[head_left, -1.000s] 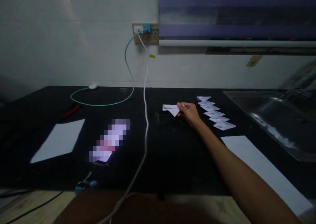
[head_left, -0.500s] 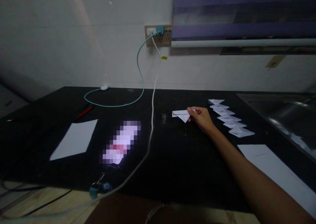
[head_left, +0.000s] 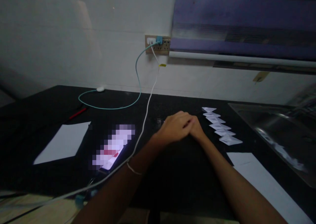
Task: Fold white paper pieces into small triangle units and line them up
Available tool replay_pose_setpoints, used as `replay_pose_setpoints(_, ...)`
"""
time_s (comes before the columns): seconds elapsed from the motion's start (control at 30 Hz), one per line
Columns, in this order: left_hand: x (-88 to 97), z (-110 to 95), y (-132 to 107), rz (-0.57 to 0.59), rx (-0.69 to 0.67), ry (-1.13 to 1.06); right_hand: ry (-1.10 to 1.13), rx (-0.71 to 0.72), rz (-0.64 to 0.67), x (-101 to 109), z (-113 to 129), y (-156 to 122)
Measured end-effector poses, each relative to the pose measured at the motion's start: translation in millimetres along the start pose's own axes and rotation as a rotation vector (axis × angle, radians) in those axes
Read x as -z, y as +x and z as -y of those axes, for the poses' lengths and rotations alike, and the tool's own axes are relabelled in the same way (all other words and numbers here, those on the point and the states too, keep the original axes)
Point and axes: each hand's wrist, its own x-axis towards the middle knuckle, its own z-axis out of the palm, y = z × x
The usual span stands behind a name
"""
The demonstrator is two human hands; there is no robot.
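In the middle of the black counter my left hand (head_left: 174, 127) and my right hand (head_left: 195, 126) meet over a small folded paper piece, which they cover almost wholly. The left fingers lie closed across the right hand's fingers, and the fingertips of both are hidden. Right of the hands, several folded white paper pieces (head_left: 219, 126) lie in an overlapping slanting row. Flat white sheets (head_left: 261, 181) rest beside my right forearm.
A lit phone (head_left: 113, 148) and a white sheet (head_left: 64, 141) lie to the left, with a red pen (head_left: 78, 113) behind. A white cable (head_left: 145, 118) crosses over my left forearm. A metal sink (head_left: 278, 125) is set into the right side. A teal cable (head_left: 108, 108) loops near the wall.
My left hand has come into view and joined my right hand, which held the folded paper alone before. The paper is now mostly covered. The view has shifted slightly.
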Motion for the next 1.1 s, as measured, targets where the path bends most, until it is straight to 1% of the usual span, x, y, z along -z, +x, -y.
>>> replay_pose_setpoints(0.1,3.2,32,-5,-0.078,0.137,0.07,-0.024,0.028,0.027,-2,2,0)
replay_pose_setpoints(0.17,-0.2,48,-10,-0.099,0.233,0.046,-0.017,0.034,0.029,-3,4,0)
replay_pose_setpoints(0.2,-2.8,54,-12,-0.089,0.287,0.006,-0.003,0.033,0.019,-3,5,0)
replay_pose_setpoints(0.27,-8.5,63,-16,-0.033,0.371,-0.115,0.037,0.024,-0.006,-3,4,1)
replay_pose_setpoints(0.37,-15.1,72,-20,0.011,0.411,-0.278,0.115,-0.013,-0.046,-2,2,2)
replay_pose_setpoints(0.43,-17.3,75,-20,0.003,0.413,-0.332,0.188,-0.031,-0.048,-1,1,2)
replay_pose_setpoints(0.57,-16.2,80,-18,-0.034,0.412,-0.442,0.308,-0.054,-0.008,2,-1,2)
replay_pose_setpoints(0.63,-13.8,82,-17,0.02,0.401,-0.561,0.317,-0.05,-0.029,2,-2,2)
replay_pose_setpoints(0.7,-11.4,82,-16,0.101,0.391,-0.671,0.319,-0.049,-0.07,2,-2,2)
replay_pose_setpoints(0.77,-10.0,80,-15,0.155,0.394,-0.724,0.307,-0.042,-0.075,1,-1,2)
replay_pose_setpoints(0.8,-9.7,79,-15,0.158,0.397,-0.726,0.29,-0.034,-0.062,1,0,2)
replay_pose_setpoints(0.87,-9.8,76,-15,0.126,0.396,-0.702,0.243,-0.015,-0.025,0,1,2)
replay_pose_setpoints(0.93,-10.3,73,-15,0.091,0.385,-0.667,0.22,-0.001,-0.018,-1,1,2)
replay_pose_setpoints(1.0,-10.8,71,-16,0.064,0.369,-0.635,0.228,0.014,-0.063,-1,1,2)
replay_pose_setpoints(1.1,-13.1,72,-17,0.013,0.362,-0.567,0.232,0.049,-0.193,-1,1,3)
